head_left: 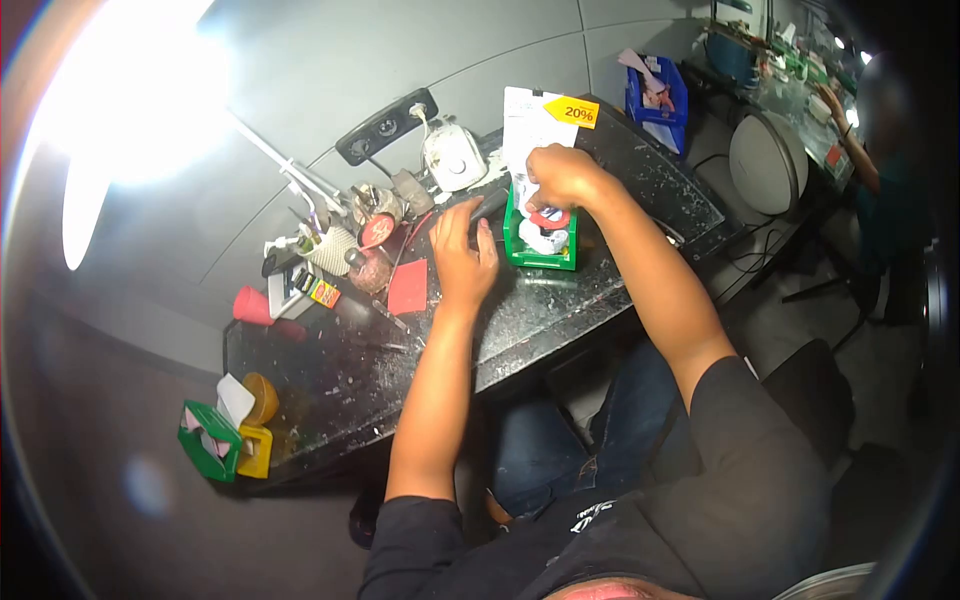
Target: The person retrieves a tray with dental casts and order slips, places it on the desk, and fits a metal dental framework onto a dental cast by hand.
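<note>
A green bin (541, 262) stands on the dark worktop, with white and red items (545, 234) inside that are too small to name. My right hand (562, 178) reaches over the bin, fingers bent down into it; what they hold, if anything, is hidden. Behind that hand rises a white sheet (530, 125) with a yellow 20% label (573, 111). To the left of the bin, my left hand (463, 255) hovers over or rests on the worktop, fingers apart, holding nothing. A red square sheet (408, 287) lies beside my left wrist.
Along the wall are a white device (454, 158), a power strip (387, 127), jars and a tool cup (336, 251). A red cup (253, 305) stands left. Green (207, 455) and yellow (256, 452) bins sit at the left edge, a blue bin (657, 100) behind. Another person's arm (858, 153) is far right.
</note>
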A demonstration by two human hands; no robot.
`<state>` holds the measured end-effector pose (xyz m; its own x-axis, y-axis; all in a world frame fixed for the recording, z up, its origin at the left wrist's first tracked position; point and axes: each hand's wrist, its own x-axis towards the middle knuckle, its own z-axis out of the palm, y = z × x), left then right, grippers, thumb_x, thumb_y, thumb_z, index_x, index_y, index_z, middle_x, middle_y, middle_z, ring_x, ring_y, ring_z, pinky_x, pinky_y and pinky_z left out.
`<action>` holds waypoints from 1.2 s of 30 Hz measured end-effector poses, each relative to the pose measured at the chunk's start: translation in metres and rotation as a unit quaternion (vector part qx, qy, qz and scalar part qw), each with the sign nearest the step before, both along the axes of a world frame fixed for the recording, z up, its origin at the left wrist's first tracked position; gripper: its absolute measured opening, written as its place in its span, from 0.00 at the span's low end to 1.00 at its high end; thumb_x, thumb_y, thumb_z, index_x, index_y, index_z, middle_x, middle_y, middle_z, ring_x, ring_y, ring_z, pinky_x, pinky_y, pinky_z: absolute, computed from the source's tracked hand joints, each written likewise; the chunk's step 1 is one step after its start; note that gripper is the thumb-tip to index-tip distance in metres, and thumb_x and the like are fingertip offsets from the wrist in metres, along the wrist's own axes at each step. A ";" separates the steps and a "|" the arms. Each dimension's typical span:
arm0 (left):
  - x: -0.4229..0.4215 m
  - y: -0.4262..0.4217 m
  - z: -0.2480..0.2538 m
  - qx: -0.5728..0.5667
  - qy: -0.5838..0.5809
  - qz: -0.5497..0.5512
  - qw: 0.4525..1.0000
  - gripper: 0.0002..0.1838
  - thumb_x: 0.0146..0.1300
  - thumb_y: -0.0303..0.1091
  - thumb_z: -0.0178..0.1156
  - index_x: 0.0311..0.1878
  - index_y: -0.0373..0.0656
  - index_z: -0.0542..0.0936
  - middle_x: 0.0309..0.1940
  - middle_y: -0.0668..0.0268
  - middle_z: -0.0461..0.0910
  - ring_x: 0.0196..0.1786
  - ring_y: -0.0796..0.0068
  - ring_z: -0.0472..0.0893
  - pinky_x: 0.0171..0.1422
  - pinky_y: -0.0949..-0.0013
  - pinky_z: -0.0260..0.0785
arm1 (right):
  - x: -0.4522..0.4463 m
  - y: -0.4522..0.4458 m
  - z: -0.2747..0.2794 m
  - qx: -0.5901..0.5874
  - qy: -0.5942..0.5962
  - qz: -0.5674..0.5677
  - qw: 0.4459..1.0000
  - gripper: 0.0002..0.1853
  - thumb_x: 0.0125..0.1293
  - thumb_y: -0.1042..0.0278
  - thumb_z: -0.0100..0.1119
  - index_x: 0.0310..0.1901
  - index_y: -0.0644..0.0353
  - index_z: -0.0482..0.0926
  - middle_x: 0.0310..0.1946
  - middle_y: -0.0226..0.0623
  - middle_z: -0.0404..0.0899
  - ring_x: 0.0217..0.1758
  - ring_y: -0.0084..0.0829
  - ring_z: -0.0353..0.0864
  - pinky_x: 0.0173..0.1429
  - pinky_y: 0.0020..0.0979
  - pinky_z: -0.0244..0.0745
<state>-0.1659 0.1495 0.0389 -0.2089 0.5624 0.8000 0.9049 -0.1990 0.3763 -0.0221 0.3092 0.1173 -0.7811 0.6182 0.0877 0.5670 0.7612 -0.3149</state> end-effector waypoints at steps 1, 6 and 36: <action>0.003 0.000 -0.002 -0.006 0.005 -0.007 1.000 0.16 0.67 0.27 0.59 0.58 0.38 0.81 0.50 0.53 0.84 0.55 0.51 0.81 0.64 0.55 0.65 | -0.003 0.008 -0.001 -0.004 -0.034 0.017 0.999 0.21 0.51 0.63 0.82 0.43 0.65 0.85 0.41 0.51 0.88 0.46 0.50 0.89 0.50 0.42 0.82; 0.008 -0.001 -0.009 -0.026 -0.023 -0.016 0.999 0.18 0.69 0.30 0.61 0.60 0.36 0.79 0.52 0.51 0.83 0.56 0.51 0.80 0.65 0.55 0.64 | 0.000 0.038 -0.025 -0.207 0.142 0.054 0.967 0.09 0.53 0.72 0.77 0.34 0.64 0.87 0.30 0.40 0.88 0.37 0.29 0.87 0.43 0.33 0.80; 0.022 -0.001 -0.007 -0.150 0.030 -0.089 0.984 0.36 0.65 0.46 0.68 0.71 0.39 0.70 0.72 0.45 0.66 0.73 0.40 0.67 0.76 0.47 0.56 | 0.035 0.041 -0.031 -0.342 0.528 -0.011 0.777 0.08 0.66 0.71 0.70 0.42 0.63 0.84 0.30 0.29 0.84 0.27 0.18 0.78 0.28 0.21 0.67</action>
